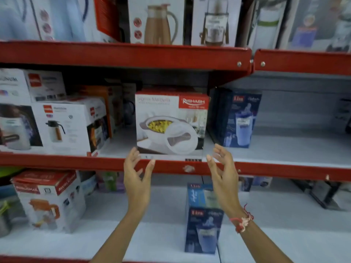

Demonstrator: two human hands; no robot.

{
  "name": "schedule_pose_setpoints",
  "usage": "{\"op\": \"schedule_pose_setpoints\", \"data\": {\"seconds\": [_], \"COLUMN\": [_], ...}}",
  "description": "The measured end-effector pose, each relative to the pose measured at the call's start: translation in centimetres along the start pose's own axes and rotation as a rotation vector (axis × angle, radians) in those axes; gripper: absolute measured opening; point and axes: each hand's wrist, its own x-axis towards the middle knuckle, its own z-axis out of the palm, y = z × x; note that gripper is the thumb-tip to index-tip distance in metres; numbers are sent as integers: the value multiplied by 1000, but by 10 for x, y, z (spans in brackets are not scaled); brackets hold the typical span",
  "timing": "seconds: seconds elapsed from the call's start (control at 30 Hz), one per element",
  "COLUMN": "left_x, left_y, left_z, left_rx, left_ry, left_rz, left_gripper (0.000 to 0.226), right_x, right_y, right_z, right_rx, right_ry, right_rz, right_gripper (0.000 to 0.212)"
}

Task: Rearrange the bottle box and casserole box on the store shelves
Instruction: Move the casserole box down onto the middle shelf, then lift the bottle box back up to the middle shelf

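Both forearms rise from the bottom edge toward the middle shelf (pixel 284 154). On the left hand (pixel 137 179) the grip is wide, with the fingers spread and holding nothing; its fingertips are just below the lower left corner of the casserole box (pixel 171 122). On the right hand (pixel 223 179) the grip is also wide and empty, just off the lower right corner of the same box; a red and white thread band (pixel 242 222) is on that wrist. Whether any fingertip touches the box, I cannot tell.

This casserole box stands upright at the front edge of the middle shelf, between the two hands. Just beside it on the right stands a blue bottle box (pixel 238 120), set a little deeper. Further right the shelf is bare up to its far edge. On the left, after a small gap, white flask boxes (pixel 64 128) are stacked.

A second blue bottle box (pixel 203 219) stands on the lower shelf (pixel 284 234), under the right forearm, with open room around it. A white and red jug box (pixel 51 202) sits at the left end of that shelf.
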Motion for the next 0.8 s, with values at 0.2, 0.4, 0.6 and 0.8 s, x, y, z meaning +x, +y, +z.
{"op": "schedule_pose_setpoints", "data": {"seconds": [0.2, 0.4, 0.6, 0.8], "left_x": [-84, -124, -125, -132], "left_y": [-53, -100, -130, -136], "left_z": [15, 33, 54, 49], "left_rx": [45, 145, 109, 158], "left_ry": [-310, -497, -599, -652], "left_rz": [-352, -561, -737, -680], "left_gripper": [57, 70, 87, 73], "right_x": [-72, -105, -104, -94], "right_y": [57, 141, 193, 194], "right_z": [-33, -53, -53, -49], "right_rx": [-46, -5, -45, -22], "right_ry": [3, -213, -468, -423], "right_rz": [136, 453, 613, 579], "right_gripper": [48, 80, 100, 70]}}
